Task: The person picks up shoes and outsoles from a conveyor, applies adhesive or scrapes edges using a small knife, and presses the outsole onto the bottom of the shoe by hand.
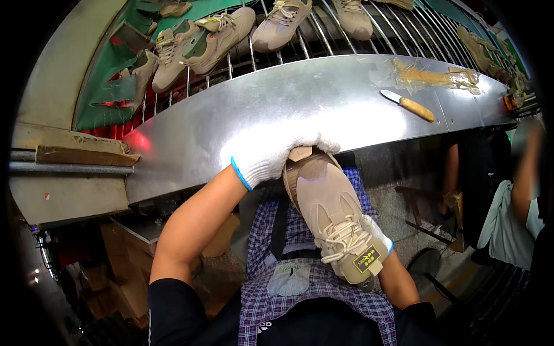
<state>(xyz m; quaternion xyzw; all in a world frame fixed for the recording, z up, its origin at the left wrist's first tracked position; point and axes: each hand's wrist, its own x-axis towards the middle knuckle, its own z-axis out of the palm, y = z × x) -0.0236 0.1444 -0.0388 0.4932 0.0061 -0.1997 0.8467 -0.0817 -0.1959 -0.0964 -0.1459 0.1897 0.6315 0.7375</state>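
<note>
A beige lace-up shoe (334, 202) is held up in front of my apron, toe away from me and heel toward me. It has pale laces and a yellow-and-black tongue label. My left hand (268, 161), in a white knit glove with a blue cuff, closes round the toe end. Its fingers curl over the tip, where the brown sole (292, 181) shows at the left edge. On the shoe's right side my right hand (376, 230), gloved alike, grips near the ankle; most of its fingers are hidden behind the shoe.
Beyond my hands runs a shiny metal ledge (323, 98), with a wood-handled knife (416, 108) lying at its right. Several similar shoes (280, 26) rest on metal rollers (314, 34) behind it. Cardboard boxes (124, 259) stand lower left. Another person's arm (525, 173) appears at the right.
</note>
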